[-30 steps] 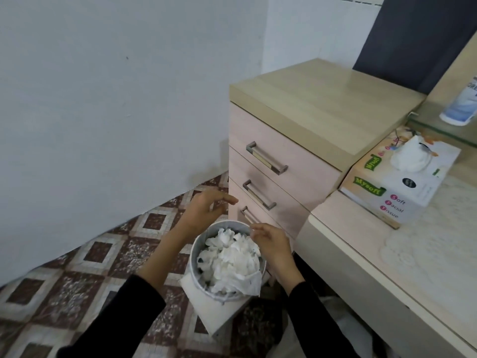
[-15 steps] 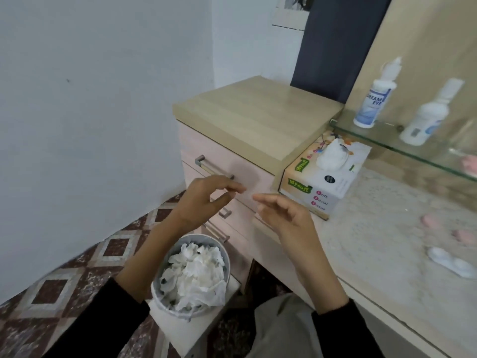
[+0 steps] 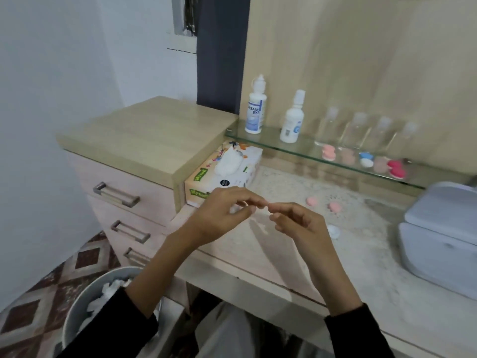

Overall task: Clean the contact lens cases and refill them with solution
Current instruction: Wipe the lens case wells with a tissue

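My left hand (image 3: 222,215) and my right hand (image 3: 296,223) hover over the counter's front left part, fingertips nearly touching, nothing held in either. Two pink caps (image 3: 311,201) (image 3: 334,207) lie on the counter behind my right hand. A white lens case (image 3: 334,231) peeks out beside my right wrist. Two solution bottles (image 3: 256,109) (image 3: 293,121) stand on the glass shelf (image 3: 271,146). Further right on the shelf sit pink (image 3: 328,152), blue-and-white (image 3: 366,159) and red (image 3: 397,168) lens cases.
A tissue box (image 3: 222,174) rests against the wooden drawer unit (image 3: 144,140). Several clear small bottles (image 3: 356,130) line the shelf's back. A grey lidded box (image 3: 438,233) stands at the right. A bin of used tissues (image 3: 103,301) sits on the floor at lower left.
Both hands rose from the bin of tissues to above the counter and drew together. The view swung right and up, bringing the shelf, lens cases and grey box into sight.
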The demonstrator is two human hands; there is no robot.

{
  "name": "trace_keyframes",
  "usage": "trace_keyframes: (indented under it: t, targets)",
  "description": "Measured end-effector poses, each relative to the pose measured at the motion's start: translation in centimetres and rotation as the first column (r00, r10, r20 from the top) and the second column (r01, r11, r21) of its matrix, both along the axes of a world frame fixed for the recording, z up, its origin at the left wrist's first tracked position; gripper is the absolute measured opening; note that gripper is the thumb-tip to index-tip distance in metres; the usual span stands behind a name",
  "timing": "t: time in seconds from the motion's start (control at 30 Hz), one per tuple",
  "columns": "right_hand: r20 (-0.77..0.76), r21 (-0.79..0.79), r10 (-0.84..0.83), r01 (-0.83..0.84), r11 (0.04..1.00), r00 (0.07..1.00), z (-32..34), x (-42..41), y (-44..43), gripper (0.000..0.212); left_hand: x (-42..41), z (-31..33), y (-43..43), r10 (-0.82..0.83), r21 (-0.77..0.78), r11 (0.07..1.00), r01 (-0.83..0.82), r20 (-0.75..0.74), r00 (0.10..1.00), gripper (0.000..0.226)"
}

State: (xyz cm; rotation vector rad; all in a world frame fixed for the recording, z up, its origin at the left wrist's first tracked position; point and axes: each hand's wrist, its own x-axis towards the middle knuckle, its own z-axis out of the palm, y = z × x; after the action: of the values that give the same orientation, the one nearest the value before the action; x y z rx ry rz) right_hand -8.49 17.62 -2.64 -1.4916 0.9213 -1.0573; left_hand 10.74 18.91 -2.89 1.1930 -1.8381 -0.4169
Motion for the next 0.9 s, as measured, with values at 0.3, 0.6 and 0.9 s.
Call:
trace_keyframes:
  t: [0.3, 0.6, 0.9]
  targets:
    - [-0.239, -0.135, -0.324, 0.299, 0.945, 0.915, -2.6, -7.9, -3.2, 0.022, -8.4, -2.9, -5.1, 0.044, 0.124, 0.99, -0.063, 0.148, 0.988, 0.028]
    - [-0.474, -0.37, -0.443, 0.284, 0.885, 0.761, -5.9, -9.8, -5.1, 0.027, -11.6, -4.9, -7.5, 0.102, 0.12, 0.981, -0.15, 0.337, 0.936, 0.036]
    - [-0.48, -0.434, -0.484, 0.281, 0.856, 0.732, -6.6, -9.9, -5.7, 0.018, -11.6, -5.6, -7.9, 0.078, 0.09, 0.99, -0.108, 0.288, 0.955, 0.056]
